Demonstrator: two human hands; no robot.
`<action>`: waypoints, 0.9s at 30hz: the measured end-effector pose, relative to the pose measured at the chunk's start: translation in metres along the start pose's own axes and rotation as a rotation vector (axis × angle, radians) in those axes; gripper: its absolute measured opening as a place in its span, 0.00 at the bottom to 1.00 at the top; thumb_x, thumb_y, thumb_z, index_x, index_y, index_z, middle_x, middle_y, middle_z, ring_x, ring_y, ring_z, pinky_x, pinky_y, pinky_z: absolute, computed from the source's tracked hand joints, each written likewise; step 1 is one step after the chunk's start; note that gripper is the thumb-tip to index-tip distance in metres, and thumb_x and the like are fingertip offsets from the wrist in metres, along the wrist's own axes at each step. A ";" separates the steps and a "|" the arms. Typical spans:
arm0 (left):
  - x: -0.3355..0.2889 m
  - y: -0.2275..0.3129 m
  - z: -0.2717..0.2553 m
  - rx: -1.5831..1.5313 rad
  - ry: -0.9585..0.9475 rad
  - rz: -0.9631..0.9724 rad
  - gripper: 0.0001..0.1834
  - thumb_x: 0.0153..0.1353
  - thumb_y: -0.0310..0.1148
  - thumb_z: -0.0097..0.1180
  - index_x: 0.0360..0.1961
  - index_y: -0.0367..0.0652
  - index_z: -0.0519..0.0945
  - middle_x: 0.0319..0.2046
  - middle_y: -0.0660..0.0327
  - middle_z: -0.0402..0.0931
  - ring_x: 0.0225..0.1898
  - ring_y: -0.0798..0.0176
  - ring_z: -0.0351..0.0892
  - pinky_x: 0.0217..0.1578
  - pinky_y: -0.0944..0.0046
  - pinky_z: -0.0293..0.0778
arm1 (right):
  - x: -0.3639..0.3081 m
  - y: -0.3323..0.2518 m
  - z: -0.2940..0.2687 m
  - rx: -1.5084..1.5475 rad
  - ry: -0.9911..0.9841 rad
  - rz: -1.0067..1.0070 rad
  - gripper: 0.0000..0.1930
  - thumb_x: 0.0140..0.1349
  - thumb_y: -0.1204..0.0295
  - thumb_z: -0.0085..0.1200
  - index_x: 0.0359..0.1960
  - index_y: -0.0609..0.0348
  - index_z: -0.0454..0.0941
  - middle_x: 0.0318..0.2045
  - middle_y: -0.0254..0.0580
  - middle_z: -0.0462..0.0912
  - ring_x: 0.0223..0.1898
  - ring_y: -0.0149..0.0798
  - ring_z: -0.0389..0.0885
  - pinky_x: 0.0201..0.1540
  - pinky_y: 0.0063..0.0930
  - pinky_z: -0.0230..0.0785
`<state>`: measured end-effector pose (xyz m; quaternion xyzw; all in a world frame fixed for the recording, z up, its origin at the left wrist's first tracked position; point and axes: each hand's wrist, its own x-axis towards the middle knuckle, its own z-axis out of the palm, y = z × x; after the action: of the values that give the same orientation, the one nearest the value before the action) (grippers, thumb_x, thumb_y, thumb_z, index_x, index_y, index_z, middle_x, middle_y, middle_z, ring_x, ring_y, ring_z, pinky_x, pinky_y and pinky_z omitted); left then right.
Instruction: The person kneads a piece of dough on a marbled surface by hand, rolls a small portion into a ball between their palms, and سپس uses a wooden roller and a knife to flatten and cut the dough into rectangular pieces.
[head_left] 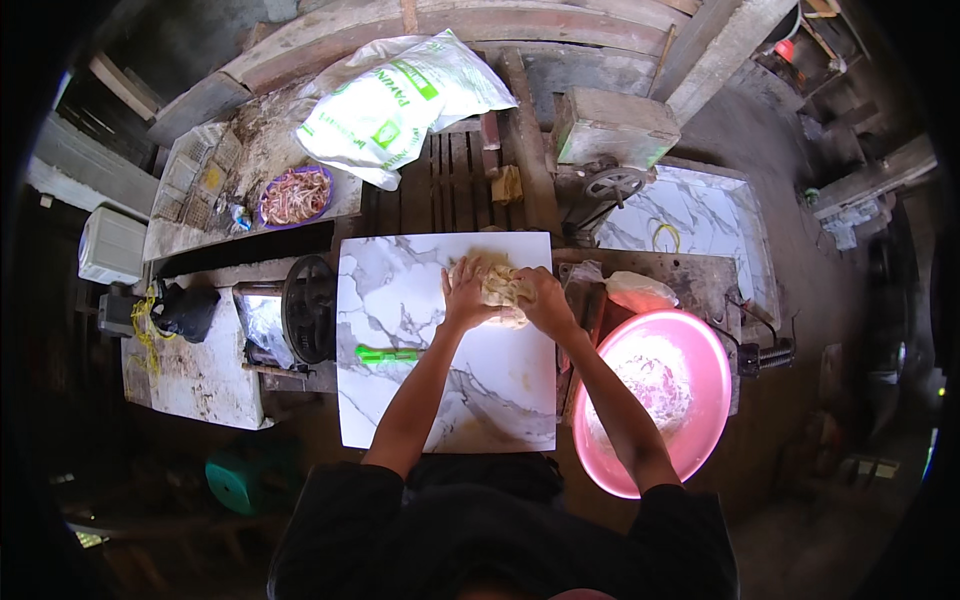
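Both hands work at a pale lump [506, 288] on the far half of a marble-patterned board [490, 395]. The left hand [464, 295] lies along the lump's left side, palm down, its fingers stretched forward and slightly apart. Its fingertips are small and soft in this view, so it cannot be told whether they grasp the lump or only press on it. The right hand [545, 301] grasps the lump's right side, its fingers bent over the edge. The forearms reach forward from dark sleeves [672, 540] and draw closer together toward the lump.

To the left of the left forearm, a bright green tool [388, 354] lies crosswise on the board, apart from the lump. To the right of the board stands a pink basin [716, 395] with whitish matter inside; the right forearm passes across it in the view. A pale bag [640, 291] lies just beyond the basin.

Past the board, a white and green sack [400, 115] lies above dark slats [420, 205]. Farther left, a purple bowl [298, 223] holds reddish-white strips [296, 193]. A dark wheel [308, 310] stands upright just left of the board.
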<state>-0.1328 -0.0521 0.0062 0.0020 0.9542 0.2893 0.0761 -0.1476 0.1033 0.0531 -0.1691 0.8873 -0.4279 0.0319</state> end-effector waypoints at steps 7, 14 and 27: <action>0.000 -0.008 0.007 -0.096 0.087 0.064 0.56 0.25 0.56 0.64 0.59 0.52 0.52 0.60 0.57 0.43 0.63 0.53 0.33 0.57 0.45 0.26 | 0.008 -0.001 0.036 0.138 0.069 0.066 0.23 0.39 0.76 0.58 0.42 0.57 0.70 0.34 0.51 0.72 0.38 0.51 0.71 0.43 0.33 0.63; -0.006 0.005 0.011 0.081 0.041 -0.016 0.45 0.31 0.45 0.62 0.56 0.58 0.59 0.59 0.55 0.45 0.62 0.48 0.32 0.53 0.33 0.25 | 0.005 -0.006 0.028 -0.001 -0.125 -0.039 0.22 0.37 0.77 0.57 0.40 0.59 0.71 0.37 0.51 0.73 0.42 0.51 0.71 0.46 0.35 0.62; 0.008 -0.006 0.010 0.067 0.026 -0.022 0.40 0.33 0.54 0.60 0.53 0.59 0.64 0.59 0.62 0.48 0.62 0.53 0.35 0.53 0.34 0.24 | 0.020 0.005 0.019 0.069 -0.065 0.028 0.19 0.34 0.72 0.59 0.34 0.59 0.75 0.31 0.50 0.77 0.35 0.48 0.75 0.40 0.30 0.67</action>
<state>-0.1388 -0.0512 -0.0063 -0.0096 0.9642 0.2562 0.0670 -0.1639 0.0854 0.0386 -0.1693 0.8727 -0.4522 0.0726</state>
